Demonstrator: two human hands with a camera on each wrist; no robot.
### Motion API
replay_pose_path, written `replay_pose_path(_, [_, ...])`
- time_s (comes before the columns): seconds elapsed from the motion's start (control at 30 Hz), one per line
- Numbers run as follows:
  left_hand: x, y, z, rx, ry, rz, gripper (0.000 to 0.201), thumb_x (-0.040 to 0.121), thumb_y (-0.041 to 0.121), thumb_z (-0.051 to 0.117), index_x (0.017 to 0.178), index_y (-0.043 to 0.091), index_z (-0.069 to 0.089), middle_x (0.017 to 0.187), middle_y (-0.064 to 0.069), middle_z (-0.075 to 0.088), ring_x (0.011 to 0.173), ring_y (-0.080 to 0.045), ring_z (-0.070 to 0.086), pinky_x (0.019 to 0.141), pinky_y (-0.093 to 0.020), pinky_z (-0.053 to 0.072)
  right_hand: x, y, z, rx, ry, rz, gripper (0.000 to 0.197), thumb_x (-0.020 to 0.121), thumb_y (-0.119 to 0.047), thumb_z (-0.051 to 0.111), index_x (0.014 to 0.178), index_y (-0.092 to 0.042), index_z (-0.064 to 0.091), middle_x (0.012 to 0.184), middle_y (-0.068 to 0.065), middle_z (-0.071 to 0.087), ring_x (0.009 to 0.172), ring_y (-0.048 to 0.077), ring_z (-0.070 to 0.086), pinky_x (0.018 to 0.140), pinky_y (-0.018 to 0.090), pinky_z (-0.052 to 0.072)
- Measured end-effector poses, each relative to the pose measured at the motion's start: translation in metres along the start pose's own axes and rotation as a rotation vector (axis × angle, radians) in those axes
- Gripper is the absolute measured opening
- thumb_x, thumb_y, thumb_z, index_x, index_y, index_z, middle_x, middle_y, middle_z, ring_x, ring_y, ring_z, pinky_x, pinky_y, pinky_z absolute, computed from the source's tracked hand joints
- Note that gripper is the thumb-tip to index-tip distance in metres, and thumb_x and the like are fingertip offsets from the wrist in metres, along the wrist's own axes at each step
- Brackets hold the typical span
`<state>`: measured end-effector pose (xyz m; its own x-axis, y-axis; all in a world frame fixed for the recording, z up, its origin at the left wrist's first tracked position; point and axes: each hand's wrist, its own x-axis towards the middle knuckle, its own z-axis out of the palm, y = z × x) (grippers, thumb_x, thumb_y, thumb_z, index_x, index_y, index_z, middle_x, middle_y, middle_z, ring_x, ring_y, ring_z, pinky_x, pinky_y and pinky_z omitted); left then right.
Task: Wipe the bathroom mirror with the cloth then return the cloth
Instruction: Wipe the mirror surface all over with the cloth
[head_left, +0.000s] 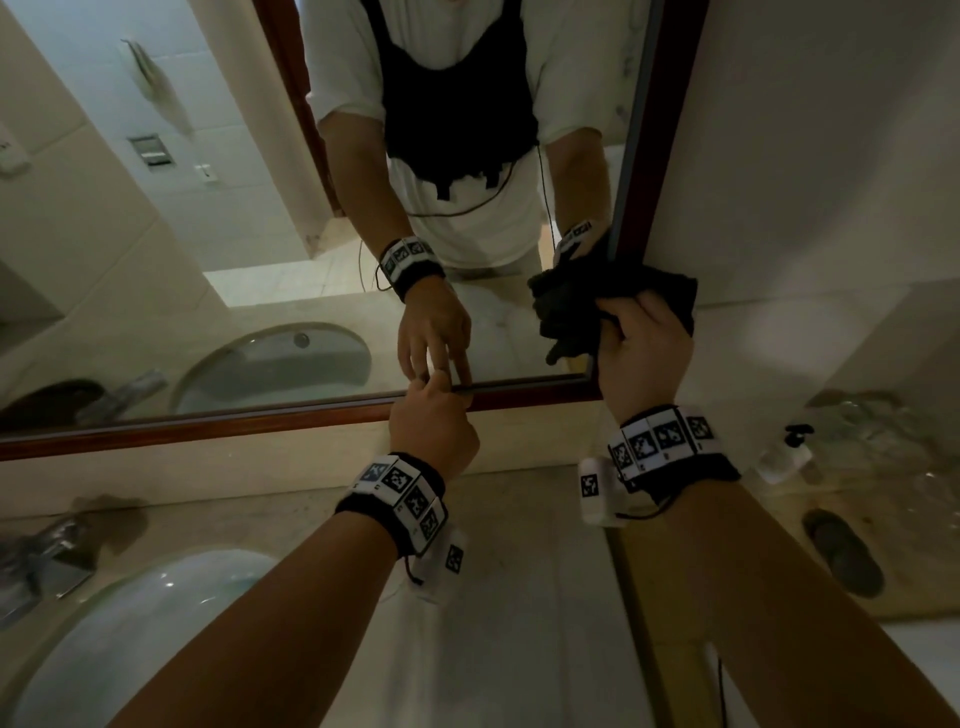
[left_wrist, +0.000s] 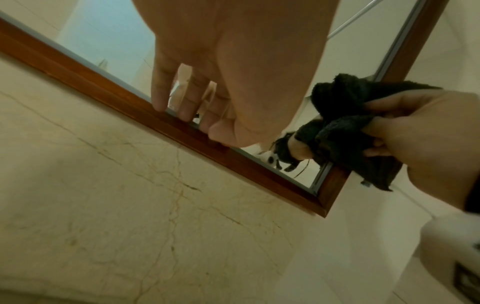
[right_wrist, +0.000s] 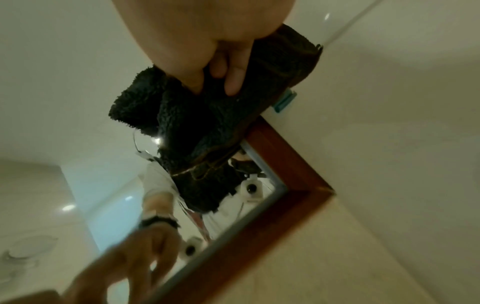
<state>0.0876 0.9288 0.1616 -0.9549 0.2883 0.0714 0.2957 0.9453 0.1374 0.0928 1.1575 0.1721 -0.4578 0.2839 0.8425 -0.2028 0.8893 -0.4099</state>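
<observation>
The mirror (head_left: 270, 218) has a red-brown wooden frame (head_left: 260, 418) and hangs above the counter. My right hand (head_left: 641, 348) grips a bunched dark cloth (head_left: 576, 304) against the mirror's lower right corner, partly over the frame's right side. In the right wrist view the cloth (right_wrist: 202, 115) hangs below my curled fingers (right_wrist: 233, 82), with the frame corner (right_wrist: 306, 185) just beyond. My left hand (head_left: 434, 410) reaches to the bottom frame rail, and its straight fingertips (left_wrist: 182, 115) rest on the frame (left_wrist: 103, 90) at the glass edge. The same cloth (left_wrist: 345, 127) shows in the left wrist view.
A white sink basin (head_left: 135, 634) sits at lower left with a chrome tap (head_left: 47, 556) behind it. On the marble counter at right stand a pump bottle (head_left: 784, 457), a clear glass dish (head_left: 878, 426) and a dark oval object (head_left: 841, 551). The wall to the right of the mirror is plain.
</observation>
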Motion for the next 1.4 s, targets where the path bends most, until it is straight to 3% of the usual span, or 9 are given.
replay_pose_path(0.1, [-0.002,0.001,0.001,0.019,-0.014,0.016,0.047,0.079,0.016,0.056,0.125,0.025,0.066,0.117,-0.002,0.054,0.111,-0.026,0.049,0.082,-0.037,0.05,-0.032,0.008,0.007,-0.016,-0.151,0.08,0.019,0.08,-0.004,0.06,0.089,-0.009,0.076,0.087,0.012,0.071,0.079,0.031,0.067,0.065,0.037,0.057])
replay_pose_path(0.2, [-0.003,-0.001,-0.004,0.039,-0.09,0.021,0.052,0.081,0.019,0.055,0.132,0.026,0.06,0.123,-0.003,0.051,0.116,-0.027,0.047,0.086,-0.04,0.05,-0.046,0.009,0.008,-0.012,-0.226,0.119,0.024,0.081,-0.016,0.054,0.085,-0.01,0.076,0.082,0.011,0.072,0.074,0.033,0.067,0.06,0.032,0.055])
replay_pose_path(0.33, [-0.001,-0.001,-0.021,0.048,-0.159,0.027,0.057,0.086,0.021,0.049,0.142,0.032,0.048,0.134,-0.003,0.052,0.12,-0.027,0.051,0.092,-0.043,0.049,-0.037,0.008,0.003,-0.062,-0.231,0.119,0.022,0.074,0.001,0.06,0.085,-0.01,0.076,0.085,0.012,0.072,0.074,0.033,0.067,0.061,0.031,0.052])
replay_pose_path(0.57, [0.0,-0.005,-0.062,-0.115,0.206,0.051,0.045,0.094,0.022,0.056,0.139,0.025,0.051,0.132,-0.001,0.051,0.122,-0.025,0.048,0.095,-0.044,0.049,0.019,-0.015,-0.013,-0.055,-0.139,0.057,0.023,0.074,0.006,0.065,0.086,-0.01,0.077,0.091,0.011,0.072,0.077,0.03,0.068,0.063,0.027,0.05])
replay_pose_path(0.73, [0.004,-0.003,-0.108,-0.103,0.51,0.142,0.055,0.078,0.009,0.07,0.131,0.02,0.058,0.134,-0.016,0.044,0.118,-0.038,0.047,0.079,-0.047,0.054,0.076,-0.042,-0.031,-0.003,-0.032,0.009,0.022,0.074,0.005,0.065,0.084,-0.011,0.076,0.088,0.008,0.072,0.073,0.026,0.066,0.058,0.027,0.05])
replay_pose_path(0.83, [0.009,-0.001,-0.14,-0.03,0.58,0.115,0.058,0.074,0.009,0.07,0.129,0.027,0.06,0.135,-0.011,0.047,0.121,-0.037,0.042,0.079,-0.05,0.05,0.112,-0.058,-0.044,0.011,-0.006,0.008,0.023,0.079,-0.002,0.059,0.09,-0.013,0.076,0.095,0.007,0.071,0.08,0.027,0.067,0.063,0.035,0.055])
replay_pose_path(1.07, [0.023,0.001,-0.215,0.081,0.814,0.129,0.063,0.071,0.011,0.064,0.129,0.034,0.057,0.15,-0.006,0.039,0.132,-0.038,0.035,0.101,-0.059,0.032,0.197,-0.094,-0.076,0.014,0.082,-0.064,0.021,0.084,-0.005,0.057,0.096,-0.009,0.074,0.105,0.012,0.067,0.086,0.029,0.065,0.066,0.035,0.054])
replay_pose_path(1.17, [0.03,0.005,-0.233,0.089,0.854,0.122,0.067,0.074,0.011,0.062,0.137,0.033,0.05,0.157,-0.009,0.03,0.138,-0.038,0.028,0.105,-0.062,0.029,0.199,-0.094,-0.076,0.008,0.073,-0.055,0.019,0.084,-0.003,0.057,0.093,-0.008,0.073,0.104,0.011,0.067,0.084,0.027,0.065,0.065,0.034,0.053])
replay_pose_path(1.4, [0.034,0.006,-0.235,0.128,0.87,0.094,0.073,0.076,0.011,0.068,0.141,0.035,0.046,0.156,-0.008,0.03,0.138,-0.036,0.027,0.1,-0.059,0.033,0.153,-0.074,-0.066,-0.036,-0.05,-0.04,0.012,0.081,-0.001,0.065,0.085,-0.009,0.072,0.091,0.008,0.068,0.075,0.026,0.065,0.058,0.033,0.054])
